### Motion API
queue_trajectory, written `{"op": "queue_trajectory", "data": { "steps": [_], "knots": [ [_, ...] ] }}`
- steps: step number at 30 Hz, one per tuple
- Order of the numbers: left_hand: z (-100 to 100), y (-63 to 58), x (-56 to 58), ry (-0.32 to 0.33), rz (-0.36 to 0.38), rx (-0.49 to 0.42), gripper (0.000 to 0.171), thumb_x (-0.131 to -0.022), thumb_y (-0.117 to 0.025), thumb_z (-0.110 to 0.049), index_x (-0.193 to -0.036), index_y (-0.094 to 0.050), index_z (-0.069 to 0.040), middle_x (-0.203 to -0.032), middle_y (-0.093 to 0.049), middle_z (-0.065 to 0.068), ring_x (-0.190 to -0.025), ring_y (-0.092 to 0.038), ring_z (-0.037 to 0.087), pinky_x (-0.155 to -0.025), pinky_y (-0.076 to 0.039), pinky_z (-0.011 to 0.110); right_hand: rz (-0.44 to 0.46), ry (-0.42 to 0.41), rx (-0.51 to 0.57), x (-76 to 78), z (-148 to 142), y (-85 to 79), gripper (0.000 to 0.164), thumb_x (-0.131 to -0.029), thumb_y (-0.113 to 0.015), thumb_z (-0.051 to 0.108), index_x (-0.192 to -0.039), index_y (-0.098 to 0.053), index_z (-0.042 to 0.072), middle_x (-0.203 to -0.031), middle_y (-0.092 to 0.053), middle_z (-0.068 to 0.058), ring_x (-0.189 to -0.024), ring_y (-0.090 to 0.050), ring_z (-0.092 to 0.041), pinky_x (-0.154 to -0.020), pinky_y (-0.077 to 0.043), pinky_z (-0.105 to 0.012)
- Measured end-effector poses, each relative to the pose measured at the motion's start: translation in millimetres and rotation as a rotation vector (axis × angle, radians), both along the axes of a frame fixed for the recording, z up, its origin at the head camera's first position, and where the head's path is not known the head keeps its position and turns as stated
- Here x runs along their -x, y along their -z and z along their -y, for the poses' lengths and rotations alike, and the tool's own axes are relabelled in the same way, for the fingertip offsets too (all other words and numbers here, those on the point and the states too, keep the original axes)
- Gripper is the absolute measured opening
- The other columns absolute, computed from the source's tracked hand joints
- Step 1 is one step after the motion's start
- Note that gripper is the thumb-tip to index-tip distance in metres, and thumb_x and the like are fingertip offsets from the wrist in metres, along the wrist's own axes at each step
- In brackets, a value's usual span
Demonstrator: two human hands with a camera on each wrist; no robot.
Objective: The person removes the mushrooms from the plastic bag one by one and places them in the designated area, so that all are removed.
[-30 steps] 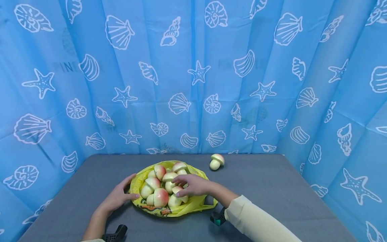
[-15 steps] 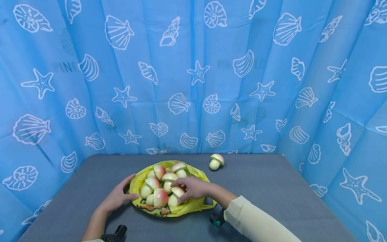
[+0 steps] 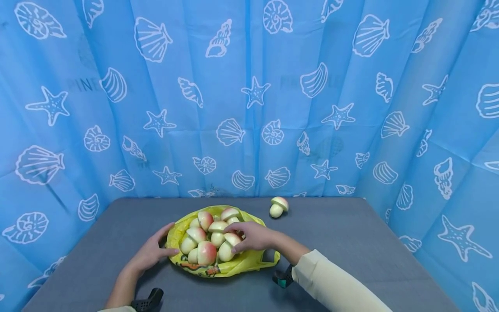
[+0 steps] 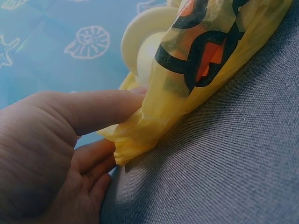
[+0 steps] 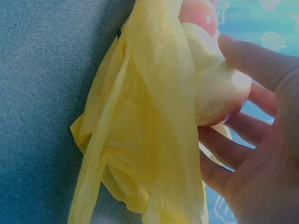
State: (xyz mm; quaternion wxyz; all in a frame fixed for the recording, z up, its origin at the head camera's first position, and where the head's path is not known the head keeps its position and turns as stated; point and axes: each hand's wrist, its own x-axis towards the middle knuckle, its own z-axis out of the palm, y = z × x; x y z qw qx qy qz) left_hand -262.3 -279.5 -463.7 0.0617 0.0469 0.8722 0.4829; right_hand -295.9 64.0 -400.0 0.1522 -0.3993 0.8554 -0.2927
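A yellow plastic bag [image 3: 249,260] lies spread on the table with several toy mushrooms in it, cream with pinkish caps. My left hand [image 3: 150,253] is at the bag's left rim; in the left wrist view its thumb [image 4: 107,109] lies over the yellow film, with the other fingers behind. Over the bag's right side, my right hand [image 3: 253,237] grips a toy mushroom [image 3: 226,251] by its cap. In the right wrist view, thumb and fingers curve around that mushroom [image 5: 222,91], beside the bag's loose film [image 5: 149,93].
One more toy mushroom [image 3: 277,210] stands apart on the grey cloth-covered table [image 3: 331,242], behind and right of the bag. A blue curtain [image 3: 249,151] with white shell prints hangs along the table's back and sides.
My right hand has closed in on a mushroom at the bag's right side, and this mushroom has tilted and shifted slightly. The left hand stays at the rim.
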Motion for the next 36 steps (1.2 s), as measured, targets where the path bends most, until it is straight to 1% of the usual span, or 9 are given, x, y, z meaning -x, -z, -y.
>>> {"op": "queue_trajectory", "data": {
  "steps": [9,10,13,17,19,23,27,31,36],
  "knots": [
    [1,-0.1,3.1,-0.001,-0.006,0.024,0.095,-0.083,-0.076,-0.037,-0.153,-0.022,-0.003,-0.154,-0.022,0.028,-0.14,-0.018,0.048,-0.109,-0.017,0.064,-0.006,0.026,0.071,-1.3,-15,-8.5,0.055,-0.087,-0.075,0.026,-0.137,-0.055,0.014,-0.131,-0.056,-0.002,-0.112,-0.057,-0.022,-0.085,-0.049,-0.029],
    [1,-0.1,3.2,0.001,-0.006,0.023,0.095,-0.083,-0.076,-0.037,-0.154,-0.022,-0.003,-0.154,-0.022,0.028,-0.14,-0.017,0.048,-0.109,-0.018,0.064,-0.02,0.029,0.077,-2.2,-18,-10.5,0.056,-0.088,-0.074,0.026,-0.138,-0.054,0.013,-0.131,-0.057,-0.003,-0.112,-0.057,-0.022,-0.085,-0.05,-0.03],
    [0,-0.6,3.4,0.006,-0.01,0.017,0.094,-0.083,-0.075,-0.037,-0.154,-0.022,-0.003,-0.154,-0.021,0.028,-0.14,-0.017,0.048,-0.109,-0.018,0.064,-0.068,0.031,0.11,-6.0,-27,-17.3,0.057,-0.088,-0.074,0.025,-0.138,-0.053,0.009,-0.129,-0.057,-0.006,-0.11,-0.057,-0.025,-0.087,-0.05,-0.036],
    [1,-1.1,3.0,0.005,-0.013,0.018,0.094,-0.083,-0.075,-0.037,-0.154,-0.022,-0.003,-0.154,-0.022,0.028,-0.14,-0.017,0.047,-0.109,-0.018,0.064,-0.1,0.06,0.157,-12.0,-40,-25.6,0.057,-0.088,-0.074,0.023,-0.138,-0.053,0.006,-0.13,-0.058,-0.006,-0.107,-0.057,-0.023,-0.088,-0.049,-0.042],
    [1,-0.8,2.6,0.003,-0.009,0.016,0.094,-0.083,-0.076,-0.036,-0.153,-0.022,-0.003,-0.154,-0.022,0.028,-0.14,-0.017,0.047,-0.109,-0.017,0.064,-0.108,0.081,0.183,-14.0,-46,-27.5,0.057,-0.088,-0.074,0.021,-0.138,-0.053,0.004,-0.128,-0.058,-0.006,-0.105,-0.057,-0.022,-0.087,-0.05,-0.042],
    [1,0.3,1.8,0.002,0.004,0.016,0.094,-0.083,-0.076,-0.036,-0.153,-0.022,-0.003,-0.154,-0.022,0.028,-0.14,-0.017,0.048,-0.109,-0.017,0.064,-0.128,0.124,0.23,-15.3,-59,-25.8,0.056,-0.088,-0.074,0.02,-0.137,-0.053,0.003,-0.126,-0.06,-0.007,-0.105,-0.059,-0.024,-0.088,-0.05,-0.041],
    [1,0.2,1.7,-0.005,0.012,0.015,0.094,-0.083,-0.076,-0.036,-0.154,-0.022,-0.003,-0.154,-0.021,0.029,-0.14,-0.017,0.048,-0.109,-0.017,0.064,-0.152,0.178,0.274,-16.4,-70,-22.6,0.057,-0.087,-0.076,0.024,-0.136,-0.055,0.006,-0.124,-0.061,-0.007,-0.102,-0.061,-0.025,-0.086,-0.052,-0.042],
    [0,-0.6,1.3,-0.008,0.014,0.019,0.094,-0.084,-0.076,-0.036,-0.153,-0.022,-0.002,-0.154,-0.022,0.029,-0.14,-0.018,0.048,-0.109,-0.017,0.064,-0.193,0.236,0.307,-16.7,-82,-16.3,0.056,-0.085,-0.077,0.027,-0.133,-0.058,0.008,-0.121,-0.062,-0.007,-0.097,-0.062,-0.025,-0.082,-0.053,-0.044],
    [-2,-2.0,0.3,-0.015,0.017,0.031,0.095,-0.083,-0.076,-0.037,-0.153,-0.023,-0.002,-0.153,-0.023,0.029,-0.14,-0.018,0.048,-0.109,-0.017,0.064,-0.26,0.324,0.326,-16.9,-98,-7.2,0.057,-0.082,-0.079,0.026,-0.133,-0.059,0.008,-0.12,-0.062,-0.009,-0.093,-0.063,-0.022,-0.079,-0.054,-0.04]
  ]
}}
